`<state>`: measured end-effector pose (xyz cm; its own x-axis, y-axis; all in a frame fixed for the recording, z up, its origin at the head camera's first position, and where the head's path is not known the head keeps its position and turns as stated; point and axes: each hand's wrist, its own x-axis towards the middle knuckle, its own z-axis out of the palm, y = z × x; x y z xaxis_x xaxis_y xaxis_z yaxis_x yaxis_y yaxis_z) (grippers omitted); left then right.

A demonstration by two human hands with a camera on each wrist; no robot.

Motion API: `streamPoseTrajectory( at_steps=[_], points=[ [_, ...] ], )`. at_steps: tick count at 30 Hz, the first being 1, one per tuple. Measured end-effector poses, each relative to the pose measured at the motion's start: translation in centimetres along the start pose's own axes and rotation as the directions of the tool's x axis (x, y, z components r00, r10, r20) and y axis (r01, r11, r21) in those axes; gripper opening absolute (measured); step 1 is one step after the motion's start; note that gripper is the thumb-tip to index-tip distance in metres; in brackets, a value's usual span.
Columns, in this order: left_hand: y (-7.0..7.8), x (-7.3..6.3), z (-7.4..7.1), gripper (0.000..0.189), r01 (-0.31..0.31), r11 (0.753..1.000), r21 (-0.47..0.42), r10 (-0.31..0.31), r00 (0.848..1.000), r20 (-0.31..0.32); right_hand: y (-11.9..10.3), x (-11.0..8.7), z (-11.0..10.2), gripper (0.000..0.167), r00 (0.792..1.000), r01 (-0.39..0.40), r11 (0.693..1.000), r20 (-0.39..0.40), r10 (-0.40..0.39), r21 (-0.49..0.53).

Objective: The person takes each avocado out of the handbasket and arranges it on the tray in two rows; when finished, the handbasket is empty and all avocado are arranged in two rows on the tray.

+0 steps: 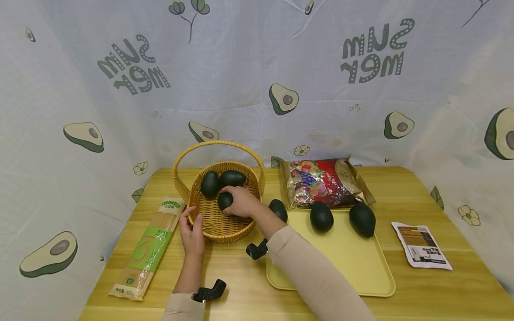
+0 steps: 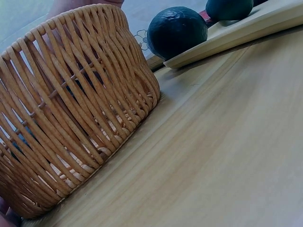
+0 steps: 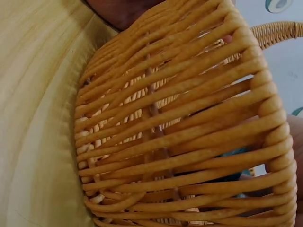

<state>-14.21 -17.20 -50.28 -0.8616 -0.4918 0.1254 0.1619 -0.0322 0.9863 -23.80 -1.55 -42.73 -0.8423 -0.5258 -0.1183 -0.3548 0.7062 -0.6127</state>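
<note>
Inside the round wicker basket (image 1: 225,237), my right hand (image 1: 242,203) grips a dark green avocado (image 1: 225,201) from above. Two more avocados lie in the back of the basket, one upright (image 1: 210,184) and one on its side (image 1: 232,178). My left hand (image 1: 192,235) holds the basket's left side, fingertips and thumb at the rim. Basket slats (image 2: 80,90) fill much of the left wrist view. In the right wrist view the weave (image 3: 189,123) partly hides the right hand and the avocado.
A yellow tray (image 1: 333,267) right of the basket bears several avocados, including one (image 1: 321,217) at its back edge. Behind it lies a shiny red-and-gold bag (image 1: 321,183). A noodle packet (image 1: 148,249) lies left, a white pouch (image 1: 421,246) far right. The basket's tall handle (image 1: 218,142) arches overhead.
</note>
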Motion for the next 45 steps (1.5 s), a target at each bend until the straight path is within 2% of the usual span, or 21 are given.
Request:
streamPoseTrajectory(
  at_steps=[4,8,16,20,26,29,33,41,45],
  points=[
    [0.0,-0.1,-0.1,0.036,-0.003,1.000,-0.005,0.003,1.000,0.004,-0.3,-0.5,-0.1,0.067,0.998,0.033,0.999,-0.048,-0.031,0.037],
    [-0.1,-0.1,-0.2,0.036,0.000,1.000,-0.001,0.000,1.000,0.006,-1.0,-1.5,-0.6,0.070,0.993,0.065,0.991,-0.106,-0.052,0.118],
    [-0.1,-0.1,-0.1,0.036,-0.004,1.000,0.006,0.004,1.000,0.004,-2.1,-4.3,-1.8,0.073,0.973,0.105,0.971,-0.224,-0.056,0.213],
    [0.0,-0.1,-0.1,0.036,0.000,1.000,0.006,0.000,1.000,0.003,-2.2,-5.8,-2.4,0.073,0.956,0.121,0.957,-0.291,-0.040,0.263],
    [0.2,-0.1,0.0,0.036,0.003,1.000,0.005,-0.003,1.000,0.002,-1.9,-7.8,-3.1,0.071,0.919,0.178,0.924,-0.393,-0.033,0.339],
    [0.3,-0.1,0.0,0.035,0.003,1.000,-0.007,-0.003,1.000,-0.002,-1.7,-8.6,-3.3,0.070,0.914,0.191,0.907,-0.406,-0.025,0.374],
    [0.2,-0.1,0.0,0.035,0.001,1.000,-0.019,-0.001,1.000,-0.009,-1.3,-9.7,-3.6,0.069,0.918,0.177,0.900,-0.397,-0.004,0.398],
    [0.2,-0.1,0.0,0.035,-0.012,0.999,-0.033,0.012,1.000,-0.003,0.4,-12.2,-3.3,0.072,0.909,0.164,0.921,-0.417,-0.002,0.353],
    [0.2,-0.1,0.0,0.035,-0.014,0.999,-0.033,0.014,1.000,0.000,1.4,-13.3,-3.3,0.073,0.915,0.149,0.931,-0.403,-0.002,0.334]
  ],
)
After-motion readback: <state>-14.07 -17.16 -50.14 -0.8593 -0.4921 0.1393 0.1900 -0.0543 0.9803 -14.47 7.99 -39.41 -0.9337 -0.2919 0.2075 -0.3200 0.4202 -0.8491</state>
